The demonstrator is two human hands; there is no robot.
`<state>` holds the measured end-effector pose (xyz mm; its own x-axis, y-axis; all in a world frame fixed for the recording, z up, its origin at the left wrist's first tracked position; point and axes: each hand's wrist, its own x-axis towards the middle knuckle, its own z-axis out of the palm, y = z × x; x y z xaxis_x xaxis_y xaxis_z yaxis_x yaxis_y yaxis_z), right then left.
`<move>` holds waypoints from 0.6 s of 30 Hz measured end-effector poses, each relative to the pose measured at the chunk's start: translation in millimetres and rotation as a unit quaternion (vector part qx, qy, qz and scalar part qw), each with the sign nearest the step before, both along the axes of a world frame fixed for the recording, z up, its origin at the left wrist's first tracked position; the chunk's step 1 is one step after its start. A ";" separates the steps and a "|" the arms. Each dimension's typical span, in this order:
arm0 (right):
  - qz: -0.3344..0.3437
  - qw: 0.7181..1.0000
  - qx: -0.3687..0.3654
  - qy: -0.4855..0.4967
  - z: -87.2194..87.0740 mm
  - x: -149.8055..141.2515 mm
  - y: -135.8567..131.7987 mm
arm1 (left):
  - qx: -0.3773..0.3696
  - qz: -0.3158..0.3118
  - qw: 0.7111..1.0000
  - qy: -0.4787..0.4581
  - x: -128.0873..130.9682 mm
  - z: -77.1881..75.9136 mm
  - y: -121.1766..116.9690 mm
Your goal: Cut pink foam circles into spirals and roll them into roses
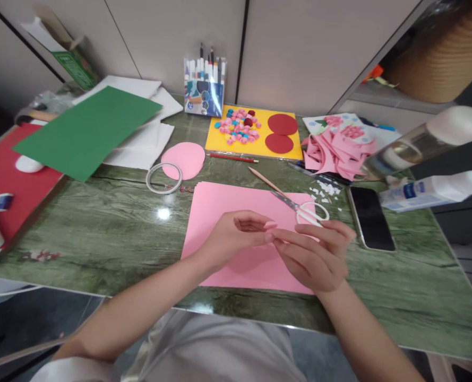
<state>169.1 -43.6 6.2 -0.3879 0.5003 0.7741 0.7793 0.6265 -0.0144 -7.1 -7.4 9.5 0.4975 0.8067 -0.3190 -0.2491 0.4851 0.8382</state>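
My left hand (236, 233) pinches a small curled strip of pink paper (270, 225) between thumb and fingers. Fingertips of my right hand (315, 254) meet it there, closed on the same paper, with the other fingers loosely bent. Both hands are above a stack of pink sheets (228, 207). White-handled scissors (308, 213) lie on the stack's upper right, beside a wooden pencil (267, 180). Farther back, a yellow sheet (263, 149) bears several small rolled paper buds (239, 127) in pink, blue and dark red, plus two red paper circles (282, 124).
Pink paper scraps (335, 151) lie at the back right, near white bits (325, 188), a phone (373, 217) and a glue bottle (430, 191). To the left are a tape ring (150, 180), a pink circle (190, 159), a green sheet (88, 132) and a marker pack (205, 95).
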 end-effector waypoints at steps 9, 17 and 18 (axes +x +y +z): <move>0.003 1.000 0.016 -0.013 3.3 0.8 2.4 | 0.018 0.000 1.000 0.016 -1.2 2.4 2.0; 0.025 1.000 0.004 -0.019 3.1 5.3 2.5 | 0.038 0.004 0.999 0.038 -4.0 -0.3 1.1; 0.029 0.999 0.001 -0.018 1.9 5.7 2.4 | 0.040 0.002 0.998 0.041 -4.0 -0.2 1.1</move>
